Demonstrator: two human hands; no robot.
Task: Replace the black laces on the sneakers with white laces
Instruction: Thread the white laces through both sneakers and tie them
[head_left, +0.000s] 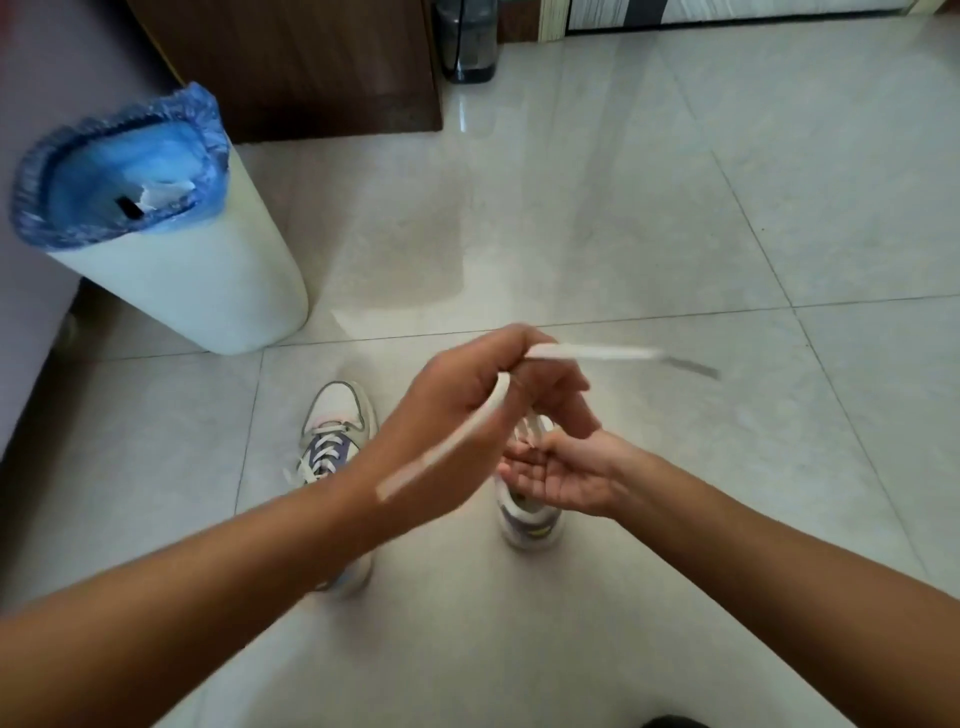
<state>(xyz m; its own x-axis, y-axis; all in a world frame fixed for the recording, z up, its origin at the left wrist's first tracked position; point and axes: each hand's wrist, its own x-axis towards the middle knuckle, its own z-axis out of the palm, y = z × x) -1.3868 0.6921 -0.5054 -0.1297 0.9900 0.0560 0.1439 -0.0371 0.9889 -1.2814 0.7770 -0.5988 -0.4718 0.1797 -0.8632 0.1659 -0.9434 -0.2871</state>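
White lace (592, 354) is pinched in my left hand (467, 410) mid-frame, fingers curled round it, one end sticking right, the other trailing down across my wrist. My right hand (558, 475) sits palm-up and loosely open over the right sneaker (530, 527). The left sneaker (335, 431) on the floor (675, 208) is already laced white.

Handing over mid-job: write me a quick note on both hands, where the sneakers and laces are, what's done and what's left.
Left hand: raised, gripping a white lace, blurred in motion.
Right hand: palm up, fingers relaxed, over the right sneaker; whether it holds anything is unclear.
Left sneaker: on the floor, white lace threaded through, ends loose.
Done: no black lace visible on either sneaker.
Left: finish lacing the right sneaker, tie both.
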